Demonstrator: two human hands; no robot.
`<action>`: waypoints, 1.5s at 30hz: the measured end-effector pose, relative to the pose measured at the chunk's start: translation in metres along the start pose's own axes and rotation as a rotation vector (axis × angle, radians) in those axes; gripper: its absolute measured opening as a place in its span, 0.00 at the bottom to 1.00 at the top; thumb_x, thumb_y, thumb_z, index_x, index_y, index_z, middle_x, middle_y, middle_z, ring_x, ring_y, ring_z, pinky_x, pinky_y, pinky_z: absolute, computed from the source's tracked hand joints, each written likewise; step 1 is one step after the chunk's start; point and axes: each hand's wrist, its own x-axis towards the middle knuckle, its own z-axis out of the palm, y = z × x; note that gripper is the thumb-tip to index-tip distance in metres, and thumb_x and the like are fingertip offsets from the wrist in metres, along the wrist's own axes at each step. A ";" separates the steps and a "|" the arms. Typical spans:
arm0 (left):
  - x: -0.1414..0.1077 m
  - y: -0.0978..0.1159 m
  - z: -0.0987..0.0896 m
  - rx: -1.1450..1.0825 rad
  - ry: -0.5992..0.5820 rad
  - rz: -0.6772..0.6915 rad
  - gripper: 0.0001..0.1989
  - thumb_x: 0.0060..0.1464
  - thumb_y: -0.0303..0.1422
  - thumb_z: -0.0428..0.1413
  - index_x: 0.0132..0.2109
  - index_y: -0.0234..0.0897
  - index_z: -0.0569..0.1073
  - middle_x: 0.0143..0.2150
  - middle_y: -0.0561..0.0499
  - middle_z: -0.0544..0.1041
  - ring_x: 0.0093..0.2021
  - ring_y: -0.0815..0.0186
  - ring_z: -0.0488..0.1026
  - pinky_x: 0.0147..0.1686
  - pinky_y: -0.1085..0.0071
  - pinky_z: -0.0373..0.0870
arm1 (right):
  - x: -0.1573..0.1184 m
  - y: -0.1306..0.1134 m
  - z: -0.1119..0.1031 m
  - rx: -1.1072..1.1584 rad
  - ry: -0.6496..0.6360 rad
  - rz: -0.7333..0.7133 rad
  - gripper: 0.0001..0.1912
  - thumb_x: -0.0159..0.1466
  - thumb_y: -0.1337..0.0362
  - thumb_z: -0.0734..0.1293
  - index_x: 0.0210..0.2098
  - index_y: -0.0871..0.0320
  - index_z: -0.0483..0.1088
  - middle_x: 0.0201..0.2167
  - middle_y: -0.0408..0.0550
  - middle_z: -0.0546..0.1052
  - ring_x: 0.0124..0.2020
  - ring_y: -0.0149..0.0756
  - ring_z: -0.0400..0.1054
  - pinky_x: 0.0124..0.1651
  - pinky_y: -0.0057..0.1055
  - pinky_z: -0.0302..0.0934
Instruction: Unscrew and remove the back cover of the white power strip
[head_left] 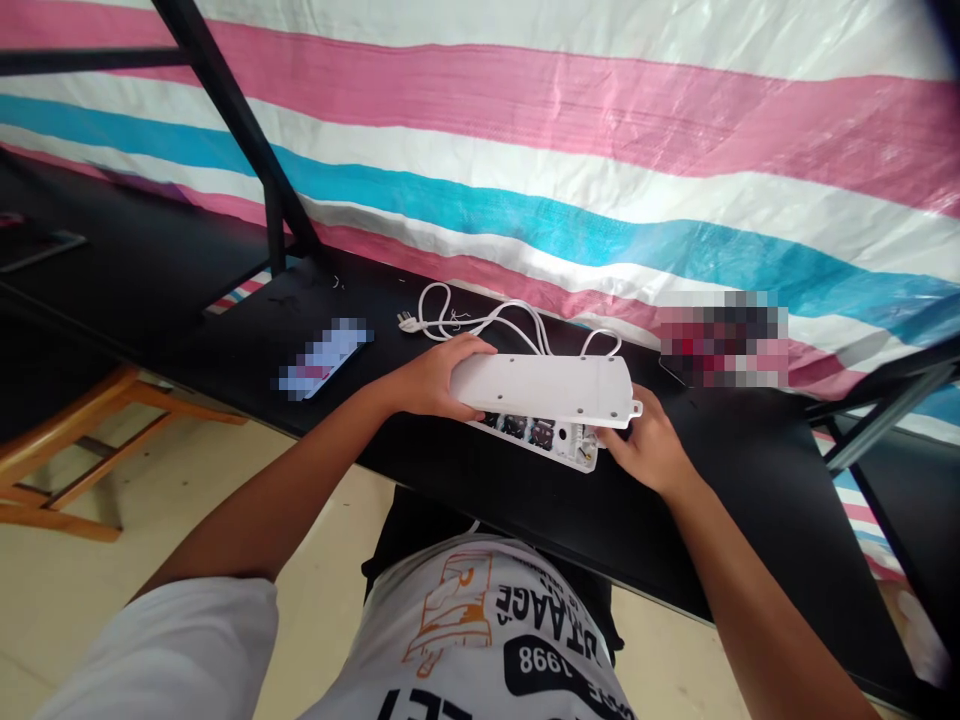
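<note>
A white power strip cover [540,385] with several screw holes is tilted over the open half of the power strip [589,455], whose inner socket parts and wiring show along the near side. My left hand [439,380] is closed around the cover's left end, thumb below and fingers on top. At the right end, my right hand [649,440] grips near the cover's hanging tab, its thumb by the opened housing; some of its fingers are hidden behind. A white power cord [517,310] lies looped behind the strip and ends in a plug [409,322].
On the black table [465,500], a phone with a blurred screen [326,358] lies to the left. A pixelated object [724,340] sits at the back right. Striped plastic sheeting [525,120] hangs behind, and a wooden stool [67,440] stands at left.
</note>
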 end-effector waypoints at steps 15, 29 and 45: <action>0.006 -0.010 -0.006 -0.026 -0.100 -0.050 0.44 0.43 0.45 0.72 0.65 0.38 0.68 0.63 0.43 0.69 0.63 0.48 0.69 0.65 0.52 0.66 | 0.022 -0.045 0.018 0.051 -0.357 -0.109 0.36 0.57 0.46 0.77 0.62 0.50 0.73 0.60 0.54 0.77 0.67 0.62 0.66 0.67 0.53 0.64; -0.024 -0.008 0.022 0.028 0.096 -0.002 0.48 0.42 0.41 0.73 0.68 0.40 0.64 0.67 0.39 0.68 0.67 0.46 0.68 0.70 0.50 0.64 | 0.004 0.064 -0.013 -0.084 -0.243 0.005 0.20 0.64 0.51 0.66 0.51 0.53 0.77 0.46 0.54 0.79 0.48 0.55 0.73 0.59 0.55 0.64; -0.051 -0.028 0.035 -0.091 0.217 -0.052 0.51 0.42 0.42 0.74 0.70 0.41 0.62 0.70 0.38 0.67 0.68 0.46 0.67 0.71 0.49 0.63 | 0.051 -0.003 -0.058 0.091 -0.017 0.211 0.20 0.61 0.49 0.75 0.51 0.46 0.80 0.42 0.47 0.83 0.32 0.39 0.75 0.39 0.37 0.70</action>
